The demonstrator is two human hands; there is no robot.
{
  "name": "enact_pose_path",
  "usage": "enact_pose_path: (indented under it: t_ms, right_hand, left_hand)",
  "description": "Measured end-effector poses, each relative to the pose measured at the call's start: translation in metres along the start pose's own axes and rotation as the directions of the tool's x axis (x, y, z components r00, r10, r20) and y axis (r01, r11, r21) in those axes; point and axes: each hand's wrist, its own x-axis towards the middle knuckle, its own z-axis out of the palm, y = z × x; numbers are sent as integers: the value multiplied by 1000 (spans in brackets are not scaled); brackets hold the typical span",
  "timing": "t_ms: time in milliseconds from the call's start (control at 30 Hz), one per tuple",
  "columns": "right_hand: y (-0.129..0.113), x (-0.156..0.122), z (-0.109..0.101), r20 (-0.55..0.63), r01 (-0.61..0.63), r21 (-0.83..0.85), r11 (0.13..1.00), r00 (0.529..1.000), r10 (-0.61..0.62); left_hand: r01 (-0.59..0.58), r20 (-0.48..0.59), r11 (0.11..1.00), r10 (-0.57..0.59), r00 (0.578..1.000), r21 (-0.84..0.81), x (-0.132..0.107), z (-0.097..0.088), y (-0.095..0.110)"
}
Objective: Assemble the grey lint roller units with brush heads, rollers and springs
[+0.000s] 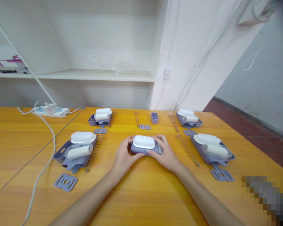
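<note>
On the table in front of me, my left hand (126, 153) and my right hand (163, 152) grip opposite ends of a grey-purple plastic case, thumbs along its near side. A white oval brush head (144, 142) with its bristles up sits on top of the case. Beyond the hands lie a slotted grey plate (145, 127), a thin metal spring (137, 119) and a small grey-purple cup (155, 118). The underside of the held case is hidden.
Similar part sets surround me: near left (79, 152), near right (213, 149), far left (101, 116) and far right (188, 118), with springs and slotted plates beside them. A white power strip (50, 110) and its cable (43, 166) lie on the left.
</note>
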Motion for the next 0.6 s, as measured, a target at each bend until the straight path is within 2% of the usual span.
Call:
enact_pose_path:
  t_ms: [100, 200, 367, 600]
  right_hand:
    - [-1, -2, 0, 43, 14, -28, 1000, 999, -13]
    - [-1, -3, 1, 38, 12, -39, 999, 999, -11]
    - [0, -4, 2, 30, 16, -48, 999, 999, -15]
    - [-2, -4, 3, 22, 16, -58, 998, 1000, -15]
  left_hand:
    - [-10, 13, 999, 10, 1000, -43, 2, 1, -4]
    - [-39, -19, 997, 38, 999, -62, 4, 1, -5]
    - [-72, -64, 997, 70, 995, -31, 5, -1, -4]
    - [-94, -58, 996, 93, 994, -8, 6, -3, -3]
